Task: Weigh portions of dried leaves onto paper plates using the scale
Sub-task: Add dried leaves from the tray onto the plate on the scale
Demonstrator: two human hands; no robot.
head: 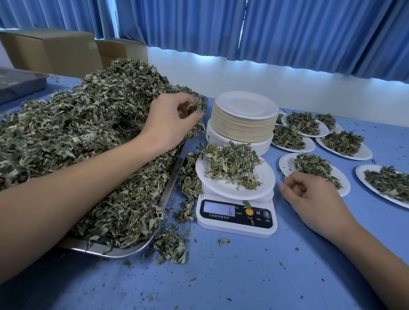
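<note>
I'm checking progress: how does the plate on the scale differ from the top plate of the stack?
The plate on the scale carries a heap of dried leaves; the top plate of the stack is bare. The first rests on the scale, nearer the person; the second sits higher, atop a tall stack behind it. Both are round white paper plates.

You have 1 scale (236,216) on the desk (240,283), and 1 paper plate (263,180) of leaves sits on it. To its right you can count 6 filled plates (288,163), with perhaps a 7th half hidden behind the stacks. There are 2 stacks of empty plates (244,123), 1 on top of the other. You also have 1 steel tray (126,250) holding 1 heap of dried leaves (84,118), 1 grey tray (16,83) and 2 cardboard boxes (52,49).
</note>
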